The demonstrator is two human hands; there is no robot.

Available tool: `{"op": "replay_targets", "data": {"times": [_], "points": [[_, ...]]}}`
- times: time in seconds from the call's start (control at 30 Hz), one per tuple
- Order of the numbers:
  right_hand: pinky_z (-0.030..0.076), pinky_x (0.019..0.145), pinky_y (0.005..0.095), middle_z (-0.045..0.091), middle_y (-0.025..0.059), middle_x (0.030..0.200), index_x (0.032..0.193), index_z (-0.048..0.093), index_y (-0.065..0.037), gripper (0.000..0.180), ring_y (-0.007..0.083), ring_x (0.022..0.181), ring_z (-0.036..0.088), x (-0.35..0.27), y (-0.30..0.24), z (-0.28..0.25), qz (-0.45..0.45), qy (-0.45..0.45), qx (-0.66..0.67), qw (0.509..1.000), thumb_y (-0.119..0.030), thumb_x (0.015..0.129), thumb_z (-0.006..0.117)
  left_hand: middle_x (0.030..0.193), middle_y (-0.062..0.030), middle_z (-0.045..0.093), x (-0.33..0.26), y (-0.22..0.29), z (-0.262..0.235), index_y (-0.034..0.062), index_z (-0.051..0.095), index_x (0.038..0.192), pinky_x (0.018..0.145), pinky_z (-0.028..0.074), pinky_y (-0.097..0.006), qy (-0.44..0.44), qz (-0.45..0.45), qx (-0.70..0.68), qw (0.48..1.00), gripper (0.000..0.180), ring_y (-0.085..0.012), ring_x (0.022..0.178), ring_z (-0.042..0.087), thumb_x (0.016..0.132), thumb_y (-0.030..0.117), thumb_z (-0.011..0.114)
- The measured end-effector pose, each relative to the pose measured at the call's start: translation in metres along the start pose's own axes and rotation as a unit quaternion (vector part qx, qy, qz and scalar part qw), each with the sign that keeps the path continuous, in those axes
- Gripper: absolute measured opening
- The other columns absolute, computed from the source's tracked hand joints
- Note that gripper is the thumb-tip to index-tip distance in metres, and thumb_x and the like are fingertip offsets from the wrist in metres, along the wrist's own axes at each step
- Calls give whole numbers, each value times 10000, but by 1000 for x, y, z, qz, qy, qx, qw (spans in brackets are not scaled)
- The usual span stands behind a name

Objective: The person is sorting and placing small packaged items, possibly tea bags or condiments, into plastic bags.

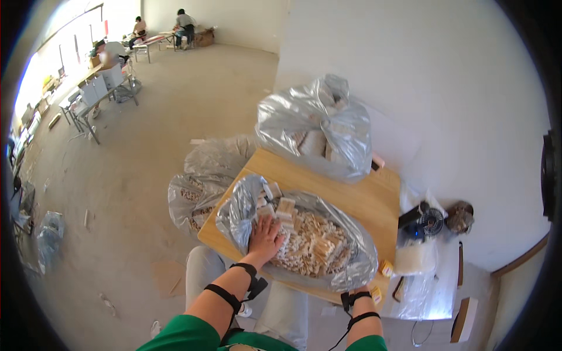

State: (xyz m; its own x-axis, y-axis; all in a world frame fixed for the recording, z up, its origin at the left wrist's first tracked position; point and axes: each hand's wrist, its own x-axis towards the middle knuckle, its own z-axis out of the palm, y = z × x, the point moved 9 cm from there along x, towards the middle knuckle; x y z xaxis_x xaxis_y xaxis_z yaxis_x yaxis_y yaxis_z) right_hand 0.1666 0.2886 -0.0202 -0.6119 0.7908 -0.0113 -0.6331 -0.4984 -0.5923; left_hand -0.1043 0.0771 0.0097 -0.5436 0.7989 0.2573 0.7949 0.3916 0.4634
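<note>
An open silvery plastic bag [240, 213] lies on the wooden table [351, 196] in front of me. It holds a heap of short pale sticks with white ends [316, 243], which look like cotton swabs. Packed bundles [285, 209] sit at the bag's left end. My left hand [266, 238] rests flat on the contents beside these bundles, fingers spread and gripping nothing. At the near right rim of the bag is my right hand [359, 289]; its fingers are hidden under the plastic.
A large tied silvery bag [316, 128] stands at the table's far edge. Clear bags of sticks [193, 196] lie to the left. On the right are a small fan [431, 222], a white packet [415, 259] and yellow round containers [386, 268]. People work at far tables [93, 99].
</note>
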Motion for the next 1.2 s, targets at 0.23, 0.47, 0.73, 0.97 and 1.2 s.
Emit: {"op": "replay_targets", "data": {"times": [0.23, 0.47, 0.73, 0.97, 1.2], "points": [[222, 1091, 452, 372, 95, 1418, 1378, 374, -138, 567, 301, 1305, 314, -37, -6, 3, 4, 54, 84, 995, -487, 940, 287, 1511, -115, 136, 1, -8, 15, 173, 304, 1412, 1106, 32, -519, -121, -39, 8, 992, 583, -339, 1394, 44, 924, 492, 326], [249, 1080, 457, 390, 106, 1405, 1371, 382, -128, 579, 311, 1284, 349, -53, -9, 5, 22, 166, 175, 970, -499, 939, 278, 1520, -101, 109, 8, -7, 18, 192, 272, 1428, 1107, 8, -514, -162, -48, 24, 985, 598, -327, 1399, 28, 928, 520, 290], [367, 1006, 443, 490, 133, 1303, 1290, 457, -95, 531, 308, 1175, 466, -42, -12, 18, -6, 100, 59, 993, -470, 933, 335, 1524, -96, 94, 10, -8, 18, 205, 246, 1437, 1106, 3, -518, -177, -61, 31, 982, 604, -321, 1402, 19, 927, 529, 278], [383, 992, 412, 512, 136, 1269, 1261, 472, -84, 485, 294, 1155, 483, -11, 4, -46, 5, 80, -95, 992, -426, 939, 355, 1526, -94, 73, -2, -10, 22, 208, 227, 1442, 1108, 1, -513, -185, -65, 22, 980, 605, -305, 1405, -1, 931, 528, 274], [400, 977, 382, 535, 138, 1234, 1233, 488, -74, 438, 281, 1135, 500, -32, -78, -96, 1, 154, -286, 946, -383, 944, 376, 1519, -104, 110, 7, -5, 21, 182, 240, 1439, 1106, 39, -520, -192, -50, 31, 980, 602, -326, 1399, 21, 930, 498, 306]]}}
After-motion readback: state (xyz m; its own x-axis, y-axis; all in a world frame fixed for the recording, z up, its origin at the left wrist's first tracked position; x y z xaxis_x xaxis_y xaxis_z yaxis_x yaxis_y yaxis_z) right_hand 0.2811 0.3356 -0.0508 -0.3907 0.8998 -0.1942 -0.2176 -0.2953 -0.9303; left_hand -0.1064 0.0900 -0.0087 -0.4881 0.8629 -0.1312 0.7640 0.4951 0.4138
